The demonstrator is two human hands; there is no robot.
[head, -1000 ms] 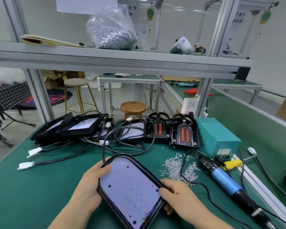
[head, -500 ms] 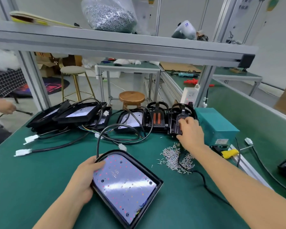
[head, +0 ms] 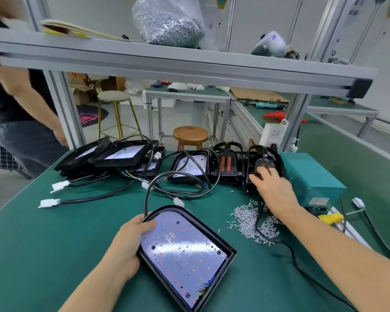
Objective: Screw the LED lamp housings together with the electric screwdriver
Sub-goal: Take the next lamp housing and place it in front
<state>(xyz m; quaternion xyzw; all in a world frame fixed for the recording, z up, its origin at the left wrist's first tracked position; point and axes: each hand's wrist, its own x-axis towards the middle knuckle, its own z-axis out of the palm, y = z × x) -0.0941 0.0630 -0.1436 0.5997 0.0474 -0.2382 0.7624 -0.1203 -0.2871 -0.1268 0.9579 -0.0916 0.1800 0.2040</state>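
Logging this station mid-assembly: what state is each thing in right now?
LED panel housing: flat on the mat, board face up, uncovered.
Left hand: grips the housing's left edge.
Right hand: on the rightmost back cover.
Screws: loose, scattered.
Screw bag: full, on shelf.

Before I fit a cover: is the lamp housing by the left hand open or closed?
Open. The lamp housing lies face up, its LED board bare, steadied by the left hand.
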